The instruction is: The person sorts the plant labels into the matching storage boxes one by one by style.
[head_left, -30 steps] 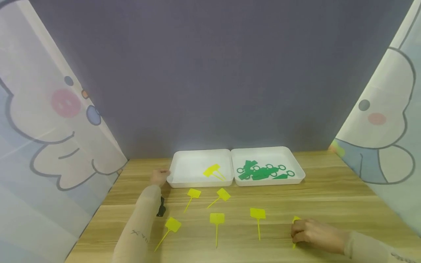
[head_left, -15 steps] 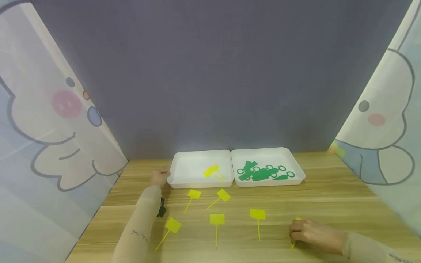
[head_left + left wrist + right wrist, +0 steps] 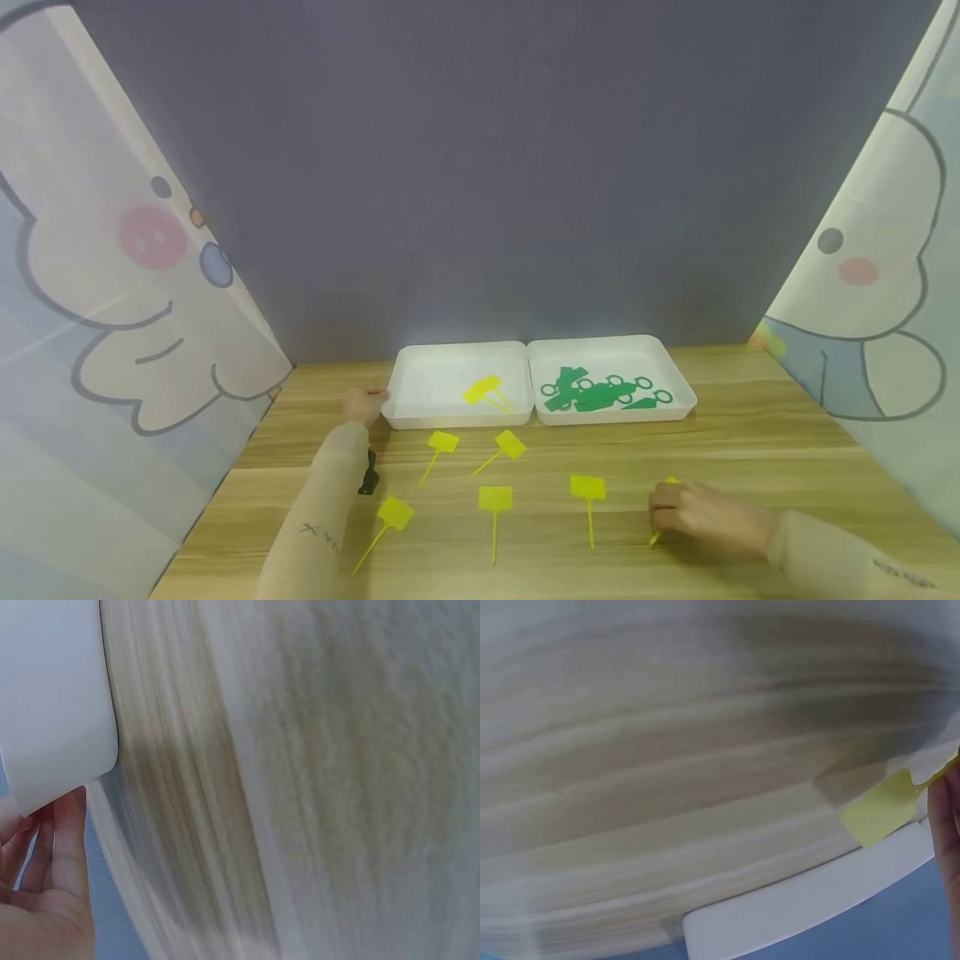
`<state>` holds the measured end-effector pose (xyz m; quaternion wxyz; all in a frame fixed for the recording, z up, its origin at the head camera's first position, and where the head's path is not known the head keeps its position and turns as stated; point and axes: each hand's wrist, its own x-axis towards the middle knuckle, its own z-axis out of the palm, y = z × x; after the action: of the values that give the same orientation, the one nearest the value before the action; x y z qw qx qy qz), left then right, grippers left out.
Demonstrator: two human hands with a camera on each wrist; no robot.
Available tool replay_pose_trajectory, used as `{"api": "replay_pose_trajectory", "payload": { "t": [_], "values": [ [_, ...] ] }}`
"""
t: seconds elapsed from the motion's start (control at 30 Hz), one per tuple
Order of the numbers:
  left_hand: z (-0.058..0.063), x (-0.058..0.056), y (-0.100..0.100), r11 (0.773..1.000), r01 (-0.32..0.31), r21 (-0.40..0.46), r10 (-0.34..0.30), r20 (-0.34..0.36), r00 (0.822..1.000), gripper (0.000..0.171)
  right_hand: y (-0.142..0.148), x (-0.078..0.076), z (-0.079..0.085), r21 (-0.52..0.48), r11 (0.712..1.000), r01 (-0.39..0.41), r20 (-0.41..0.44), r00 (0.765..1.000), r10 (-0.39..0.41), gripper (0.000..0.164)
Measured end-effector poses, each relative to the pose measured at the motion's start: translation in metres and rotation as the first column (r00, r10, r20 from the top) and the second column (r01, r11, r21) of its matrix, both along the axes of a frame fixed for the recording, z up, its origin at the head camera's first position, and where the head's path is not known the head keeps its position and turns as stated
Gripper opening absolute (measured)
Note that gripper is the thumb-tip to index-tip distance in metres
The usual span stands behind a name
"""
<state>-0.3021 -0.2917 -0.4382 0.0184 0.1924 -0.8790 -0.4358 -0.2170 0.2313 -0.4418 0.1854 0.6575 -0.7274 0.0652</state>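
Observation:
In the head view, my left hand [image 3: 365, 404] holds the left end of a shallow white tray [image 3: 427, 385], and in the left wrist view its thumb and fingers close on the tray's corner. My right hand [image 3: 708, 515] pinches a yellow T-shaped plant label at the front right. The right wrist view shows the label's flat head [image 3: 885, 810] sticking out past the fingers, lifted off the wood with its shadow beside it. Two yellow labels [image 3: 482, 388] lie inside the left tray.
Several more yellow labels lie spread on the wooden table, among them one in the middle [image 3: 495, 498] and one further right [image 3: 587, 487]. A second white tray [image 3: 600, 354] adjoins the first and contains green ring-ended tags [image 3: 603, 393]. A dark panel [image 3: 480, 167] stands behind.
My right hand has shifted slightly left and away from me, taking the pinched yellow label with it off the table. My left hand stays at the tray.

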Motion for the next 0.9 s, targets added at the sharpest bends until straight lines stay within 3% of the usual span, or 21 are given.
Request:
{"api": "replay_pose_trajectory", "payload": {
  "t": [0.4,0.63,0.9],
  "values": [
    [-0.002,-0.003,-0.002,1.0,-0.001,-0.012,0.001,-0.012,1.0,0.037,-0.013,-0.008,0.008,0.003,1.0,-0.003,0.002,1.0,0.003,0.014],
    [-0.003,-0.005,-0.003,1.0,0.007,-0.009,-0.007,-0.014,1.0,0.037,-0.026,-0.016,0.021,0.013,1.0,0.023,-0.059,0.998,-0.022,0.019],
    [-0.008,-0.008,-0.008,1.0,0.022,-0.013,-0.022,0.001,1.0,0.039,-0.041,-0.028,0.037,0.033,0.999,0.033,-0.073,0.997,-0.03,0.028]
  ]
}}
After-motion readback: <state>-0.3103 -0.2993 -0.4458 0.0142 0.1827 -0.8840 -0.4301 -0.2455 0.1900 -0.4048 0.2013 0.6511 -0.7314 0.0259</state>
